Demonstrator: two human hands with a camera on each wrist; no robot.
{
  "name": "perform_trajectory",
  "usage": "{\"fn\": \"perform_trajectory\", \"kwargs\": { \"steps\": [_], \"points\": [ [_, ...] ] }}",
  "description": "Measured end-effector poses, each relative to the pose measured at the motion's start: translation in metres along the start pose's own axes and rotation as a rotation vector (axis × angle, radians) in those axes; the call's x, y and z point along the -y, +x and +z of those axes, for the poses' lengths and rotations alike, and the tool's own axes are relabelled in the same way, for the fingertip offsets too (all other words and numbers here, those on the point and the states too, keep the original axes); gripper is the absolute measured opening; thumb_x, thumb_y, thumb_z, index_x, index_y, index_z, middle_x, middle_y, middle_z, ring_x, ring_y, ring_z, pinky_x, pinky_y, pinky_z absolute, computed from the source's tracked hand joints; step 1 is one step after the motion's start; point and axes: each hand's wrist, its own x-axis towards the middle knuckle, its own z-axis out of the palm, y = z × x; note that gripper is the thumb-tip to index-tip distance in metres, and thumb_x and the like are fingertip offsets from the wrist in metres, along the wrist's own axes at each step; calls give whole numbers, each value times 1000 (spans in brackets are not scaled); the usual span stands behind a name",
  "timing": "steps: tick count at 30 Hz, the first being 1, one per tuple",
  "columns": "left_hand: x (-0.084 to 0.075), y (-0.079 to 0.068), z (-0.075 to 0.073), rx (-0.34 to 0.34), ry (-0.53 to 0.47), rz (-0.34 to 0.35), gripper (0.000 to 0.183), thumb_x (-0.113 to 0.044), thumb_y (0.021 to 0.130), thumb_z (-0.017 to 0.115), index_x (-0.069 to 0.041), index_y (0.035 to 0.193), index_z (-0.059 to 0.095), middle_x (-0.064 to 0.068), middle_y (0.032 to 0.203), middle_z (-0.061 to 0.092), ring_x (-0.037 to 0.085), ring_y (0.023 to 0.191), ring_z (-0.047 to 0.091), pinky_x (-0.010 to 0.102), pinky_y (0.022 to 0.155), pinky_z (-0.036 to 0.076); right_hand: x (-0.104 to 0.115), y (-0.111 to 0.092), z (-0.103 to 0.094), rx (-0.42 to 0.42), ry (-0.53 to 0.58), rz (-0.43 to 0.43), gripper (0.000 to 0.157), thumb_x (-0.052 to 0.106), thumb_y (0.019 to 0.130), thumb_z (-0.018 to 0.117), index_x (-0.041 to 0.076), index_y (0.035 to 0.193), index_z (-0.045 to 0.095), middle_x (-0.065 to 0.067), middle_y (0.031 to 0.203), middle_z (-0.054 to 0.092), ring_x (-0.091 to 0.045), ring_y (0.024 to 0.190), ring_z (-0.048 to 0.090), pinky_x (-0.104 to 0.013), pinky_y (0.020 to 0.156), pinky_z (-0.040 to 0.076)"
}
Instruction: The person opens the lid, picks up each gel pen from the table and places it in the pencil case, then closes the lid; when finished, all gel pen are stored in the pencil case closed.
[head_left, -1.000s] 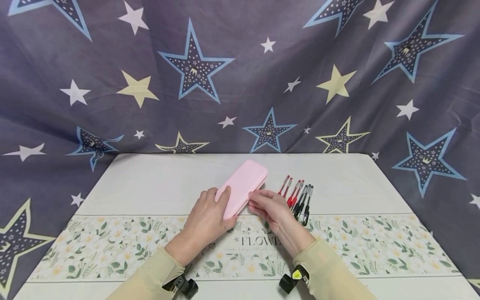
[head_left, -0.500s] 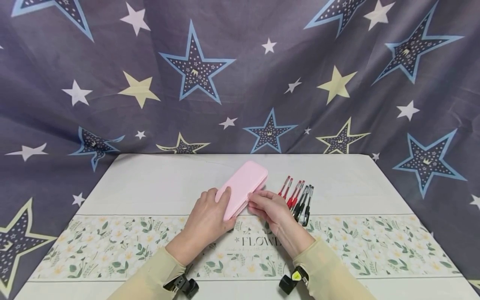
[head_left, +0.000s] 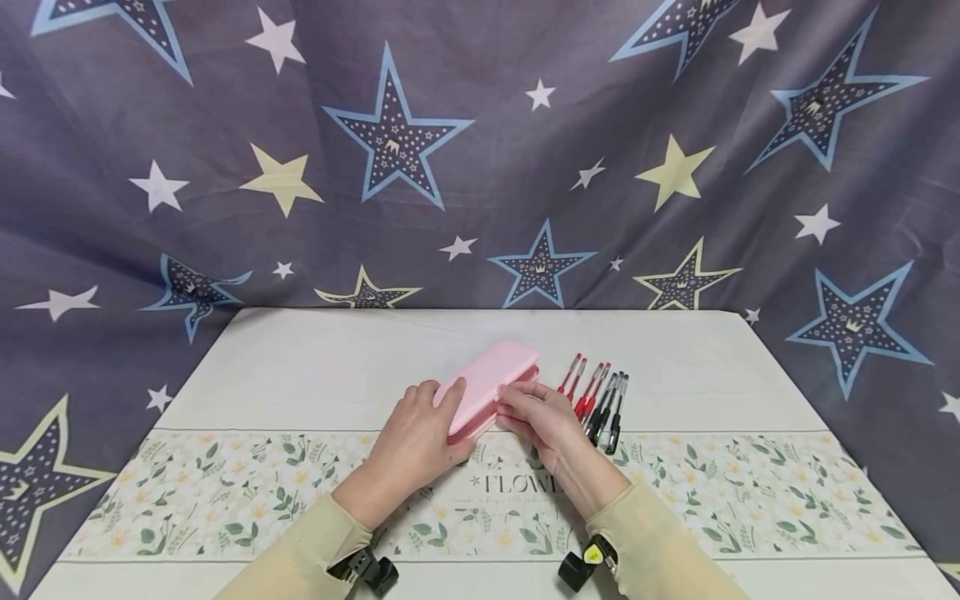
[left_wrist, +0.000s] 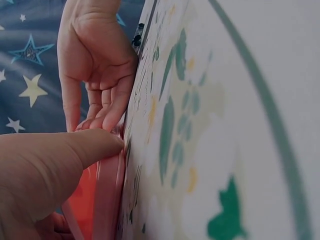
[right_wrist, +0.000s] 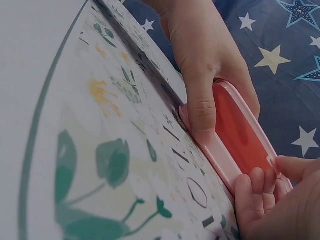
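A pink pencil case [head_left: 487, 379] lies slantwise near the middle of the table, its lid raised partway along the side facing the right hand. My left hand [head_left: 412, 429] grips the near end, with the thumb [right_wrist: 202, 112] over the edge of the base [right_wrist: 226, 162] and the other fingers behind the lid. At the middle of the long side, my right hand [head_left: 543, 421] pinches the lid's edge between thumb and fingers. The reddish inside of the case [right_wrist: 242, 130] shows through the gap in the right wrist view.
Several red pens [head_left: 585, 400] and black pens [head_left: 617, 417] lie side by side just right of the right hand. A flowered band with lettering [head_left: 720, 492] crosses the white table [head_left: 300, 358]. A star-patterned cloth [head_left: 465, 167] hangs behind.
The lid, down on the case a second ago, has come up on its right side, and the gap has widened. Both hands have kept nearly the same place.
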Motion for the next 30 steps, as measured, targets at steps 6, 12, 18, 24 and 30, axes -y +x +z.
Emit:
{"fn": "perform_trajectory", "kwargs": {
  "steps": [6,12,18,24,30],
  "points": [
    [1,0,-3,28,-33,5,86,-43,90,92,-2,157,56,33,136,61,49,119,62,59,101,54,0,0,-1,6,-4,5,25,5,102,80,-5,122,69,-10,93,77,-15,83,77,-29,81,64],
    [2,3,-10,118,-117,-46,83,-47,97,86,-7,162,52,31,150,55,49,131,59,61,108,51,0,1,-2,16,2,4,25,4,103,79,-5,123,68,-11,94,78,-15,83,77,-29,81,64],
    [3,5,-14,119,-134,-33,76,-46,101,81,-7,161,54,27,150,56,47,129,60,61,104,54,0,2,-2,16,4,4,22,3,103,78,-5,121,68,-10,92,78,-14,81,77,-29,81,64],
    [5,6,-17,118,-142,-15,77,-46,101,82,-6,161,54,27,148,56,44,128,60,60,102,55,2,0,-1,16,1,4,21,4,104,77,-5,121,69,-9,92,77,-14,81,76,-29,81,64],
    [8,7,-21,109,-159,1,71,-41,102,82,-5,158,58,25,144,61,43,123,64,60,101,55,2,-1,0,17,-7,1,22,7,104,78,-5,121,70,-8,92,77,-14,82,75,-29,81,64]
  ]
}}
